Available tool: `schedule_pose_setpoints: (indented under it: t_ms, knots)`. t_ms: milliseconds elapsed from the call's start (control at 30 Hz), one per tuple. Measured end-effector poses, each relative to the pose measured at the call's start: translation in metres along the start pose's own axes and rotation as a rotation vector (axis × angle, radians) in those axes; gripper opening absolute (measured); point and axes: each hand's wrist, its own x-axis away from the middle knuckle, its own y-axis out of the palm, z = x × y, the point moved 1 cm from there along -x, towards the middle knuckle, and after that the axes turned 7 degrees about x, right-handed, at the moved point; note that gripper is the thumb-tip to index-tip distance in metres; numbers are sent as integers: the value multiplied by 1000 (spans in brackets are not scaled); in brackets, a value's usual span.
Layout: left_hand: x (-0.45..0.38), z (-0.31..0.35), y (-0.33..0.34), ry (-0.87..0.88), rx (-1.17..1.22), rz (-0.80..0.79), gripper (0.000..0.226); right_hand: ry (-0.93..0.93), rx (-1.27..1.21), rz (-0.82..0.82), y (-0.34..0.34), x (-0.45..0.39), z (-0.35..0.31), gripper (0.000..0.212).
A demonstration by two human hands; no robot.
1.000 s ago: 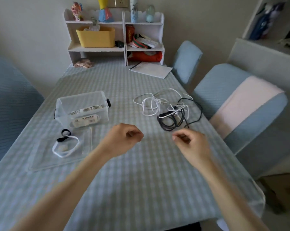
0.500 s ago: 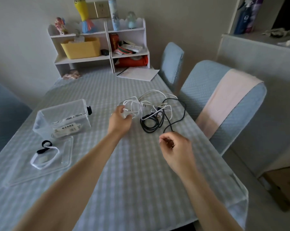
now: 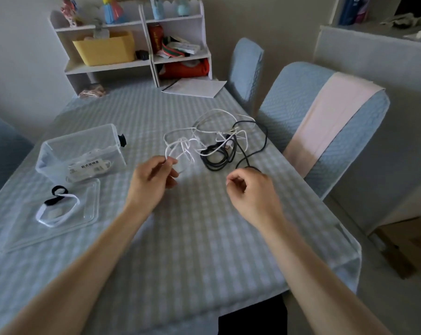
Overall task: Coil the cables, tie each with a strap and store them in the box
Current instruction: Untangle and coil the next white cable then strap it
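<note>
Left hand (image 3: 153, 182) is up over the pale blue-and-white checked tablecloth (image 3: 180, 238), thumb and fingertips pinching a loop of the thin white cable (image 3: 180, 143), which trails back into a loose tangle near the table's far right side. Mixed into that tangle is the black cable (image 3: 219, 158), partly bunched in rough loops, with one strand running toward the right hand (image 3: 251, 192). That right hand hovers with its fingers curled in; whether it grips the black strand, I cannot tell from this angle. Over on the left sits the clear plastic storage box (image 3: 59, 151), open on top, with a white bundled item already inside. Just in front of it lies the clear flat lid (image 3: 88, 213), and resting on that lid are a white loop strap (image 3: 69, 211) and a small black strap (image 3: 55, 193) touching it.
</note>
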Motion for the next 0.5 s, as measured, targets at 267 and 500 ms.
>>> schedule_pose_setpoints:
  t_ms: [267,500]
  knots:
    - [50,2,-50,-21,20,-160,27,-209,22,-174,25,6,-27,32]
    - [72,3,-80,-47,-12,-183,28,-484,69,-419,53,16,-61,69]
